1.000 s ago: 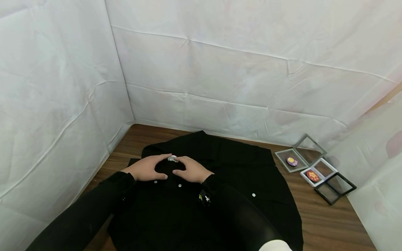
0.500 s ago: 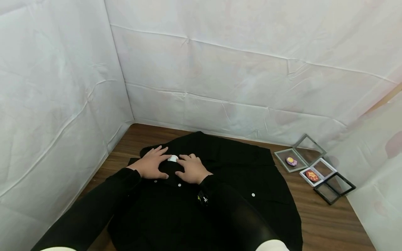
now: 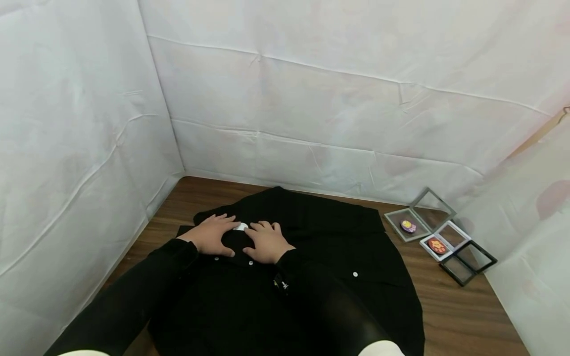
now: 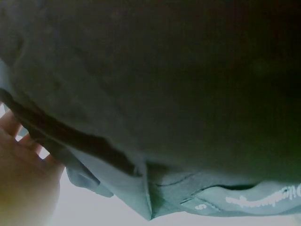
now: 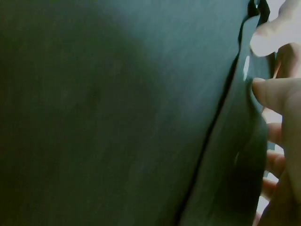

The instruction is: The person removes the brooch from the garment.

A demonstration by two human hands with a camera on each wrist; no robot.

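A black button shirt lies spread on the wooden table, with small white buttons down it. My left hand rests on the left side of its collar, fingers spread and fairly straight. Across from it, my right hand lies on the collar's other side with relaxed fingers. Between the hands a white neck label shows in part; lettering on the label appears in the left wrist view. Dark cloth fills most of both wrist views, and the right hand touches the collar edge.
To the right on the table stand open square frames: a grey one holding a purple-and-yellow badge, a white one with an orange star badge, and a black one. White cloth walls enclose the table.
A second ago both hands curved round the collar front; the fingers have since spread out flatter over the collar. The whole scene shifts slightly left as the head turns. The frames have not moved.
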